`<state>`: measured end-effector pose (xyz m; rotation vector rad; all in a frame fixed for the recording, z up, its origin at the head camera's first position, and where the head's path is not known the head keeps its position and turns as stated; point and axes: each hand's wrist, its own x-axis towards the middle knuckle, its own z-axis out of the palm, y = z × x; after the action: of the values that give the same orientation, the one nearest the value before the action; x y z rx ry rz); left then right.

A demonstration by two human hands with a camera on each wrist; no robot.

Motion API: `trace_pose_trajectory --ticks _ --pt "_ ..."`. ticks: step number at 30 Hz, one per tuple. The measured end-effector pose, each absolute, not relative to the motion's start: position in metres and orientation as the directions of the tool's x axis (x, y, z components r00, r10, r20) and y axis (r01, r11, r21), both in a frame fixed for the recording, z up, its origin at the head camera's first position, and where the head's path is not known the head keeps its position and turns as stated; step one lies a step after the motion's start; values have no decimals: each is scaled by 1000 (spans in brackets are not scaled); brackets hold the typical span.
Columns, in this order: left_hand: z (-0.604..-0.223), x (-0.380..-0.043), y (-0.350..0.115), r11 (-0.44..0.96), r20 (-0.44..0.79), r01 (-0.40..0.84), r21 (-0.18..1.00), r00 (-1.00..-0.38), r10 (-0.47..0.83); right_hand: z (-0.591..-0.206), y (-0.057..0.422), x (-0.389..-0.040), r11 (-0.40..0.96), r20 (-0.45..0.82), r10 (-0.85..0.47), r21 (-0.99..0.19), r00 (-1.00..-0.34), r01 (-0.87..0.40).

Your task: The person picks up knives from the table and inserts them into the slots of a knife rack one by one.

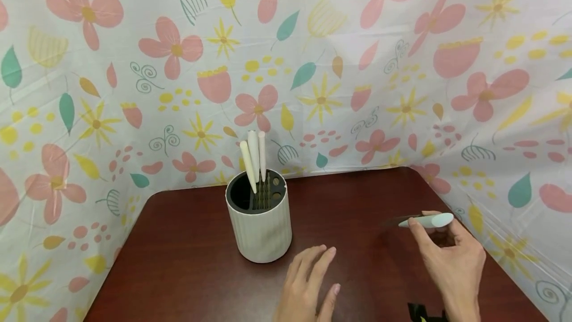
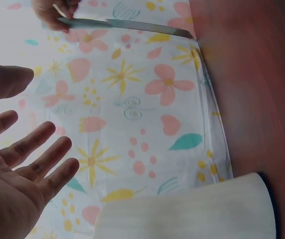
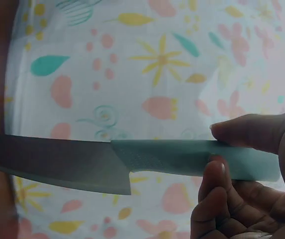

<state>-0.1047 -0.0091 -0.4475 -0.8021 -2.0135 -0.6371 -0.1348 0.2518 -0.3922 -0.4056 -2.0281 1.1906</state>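
Note:
My right hand (image 1: 456, 257) pinches the pale teal handle of a kitchen knife (image 1: 429, 220) over the right side of the table. The right wrist view shows the whole knife (image 3: 132, 159), its broad blade pointing left, with thumb and fingers around the handle. A white ribbed knife block (image 1: 261, 235) stands left of centre, several knife handles (image 1: 252, 155) in white and cream sticking up from its black slotted top. Just to the block's right, near the front, is my left hand (image 1: 306, 282), fingers loosely spread and holding nothing; the block (image 2: 192, 211) lies beside it in the left wrist view.
Everything stands on a dark reddish-brown table (image 1: 178, 262). A white curtain (image 1: 304, 53) printed with flowers and leaves hangs behind the table and along its sides. The knife block is close to the table's back edge.

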Motion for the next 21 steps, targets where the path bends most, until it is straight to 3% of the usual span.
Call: trace_pose_trajectory --ticks 4,10,14,21 --pt "-446 -104 -16 675 836 715 183 -474 276 -378 240 -127 534 453 557 -837 -696 -118" --pt "-444 -105 -23 672 850 709 212 -473 232 -358 221 -114 540 537 475 -804 -697 -251" --pt "-440 -106 -25 664 872 721 199 -439 215 -348 209 -108 519 598 409 -773 -689 -364" --pt "-428 -105 -26 627 924 767 138 -328 198 -339 189 -105 509 670 278 -711 -689 -486"
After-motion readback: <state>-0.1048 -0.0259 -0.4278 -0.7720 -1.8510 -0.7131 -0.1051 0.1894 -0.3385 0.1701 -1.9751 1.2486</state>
